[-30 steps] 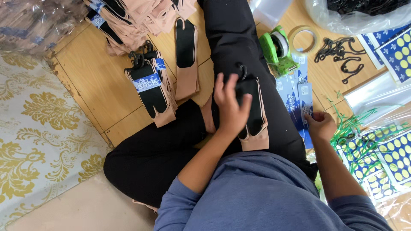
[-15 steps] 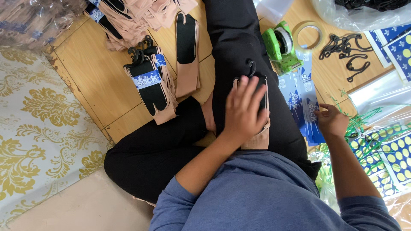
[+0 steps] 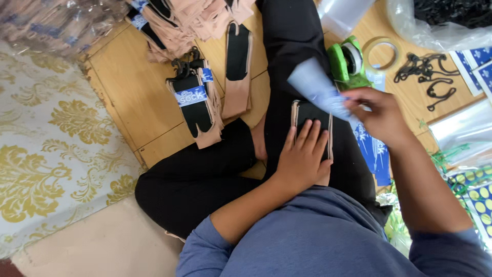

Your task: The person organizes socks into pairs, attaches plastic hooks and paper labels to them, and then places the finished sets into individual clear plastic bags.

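Observation:
My left hand [image 3: 303, 154] lies flat on a pair of beige socks with a black card insert [image 3: 307, 114] that rests on my black-trousered lap. My right hand [image 3: 378, 114] holds a blue and white paper label band [image 3: 315, 87] just above the top of those socks. A finished stack of socks with blue labels and black hooks [image 3: 193, 100] lies on the wooden floor to the left. One unlabelled beige sock pair with a black insert [image 3: 237, 66] lies beside it.
A green tape dispenser [image 3: 347, 64] and a tape roll [image 3: 383, 52] sit on the wood near my right hand. Loose black hooks [image 3: 428, 77], blue label sheets [image 3: 374, 149] and dotted sticker sheets [image 3: 476, 200] lie on the right. A gold-patterned mat [image 3: 56, 154] covers the left.
My right hand came in from the right side with a blue label band and now holds it over the socks. My left hand stays pressed on the socks in my lap.

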